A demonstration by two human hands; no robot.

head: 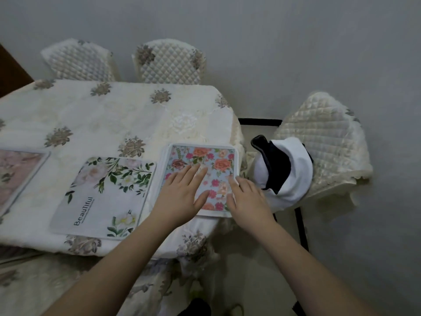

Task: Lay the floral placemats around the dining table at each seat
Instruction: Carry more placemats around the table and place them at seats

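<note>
A blue placemat [211, 160] with pink and orange flowers lies at the table's near right corner. My left hand [182, 192] rests flat on its left half, fingers spread. My right hand [248, 199] presses flat on its right edge. To the left of it lies a grey placemat [104, 197] with white flowers, green leaves and the word "Beautiful". A pink placemat [16, 176] shows partly at the far left edge. All three lie on the cream tablecloth [102, 119] with embroidered flowers.
Two quilted cream chairs [168, 62] stand at the table's far side against the grey wall. A third quilted chair [323, 142] at the right end carries a white and dark garment [284, 169]. The tablecloth hangs down over the near edge.
</note>
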